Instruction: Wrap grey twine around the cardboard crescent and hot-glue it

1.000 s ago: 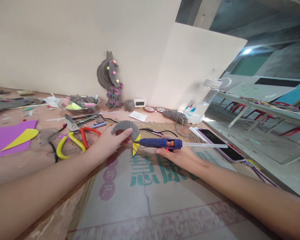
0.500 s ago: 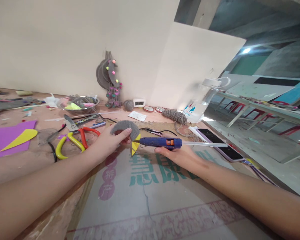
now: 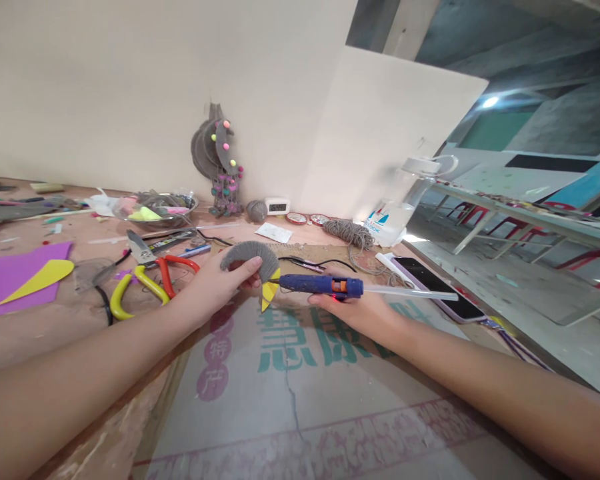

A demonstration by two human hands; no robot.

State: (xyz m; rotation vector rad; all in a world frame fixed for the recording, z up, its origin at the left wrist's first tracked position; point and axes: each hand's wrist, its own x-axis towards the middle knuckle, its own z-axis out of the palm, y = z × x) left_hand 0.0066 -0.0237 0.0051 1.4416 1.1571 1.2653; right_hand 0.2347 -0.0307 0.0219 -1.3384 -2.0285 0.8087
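Note:
My left hand (image 3: 219, 282) pinches a grey yarn-wrapped crescent (image 3: 250, 255) with a yellow foam tip (image 3: 270, 292), holding it just above the printed cardboard sheet (image 3: 300, 373). My right hand (image 3: 353, 310) grips a blue glue gun (image 3: 323, 285) with an orange trigger and a clear glue stick (image 3: 410, 292) sticking out behind. The gun's nozzle points left and touches the yellow tip.
Yellow-handled pliers (image 3: 130, 293) and red-handled pliers (image 3: 173, 267) lie left of my left hand. Purple foam (image 3: 15, 273) with a yellow cut-out sits far left. A phone (image 3: 433, 287), a twine bundle (image 3: 350, 232), a glass bowl (image 3: 155, 207) and a hanging grey ornament (image 3: 217, 157) stand behind.

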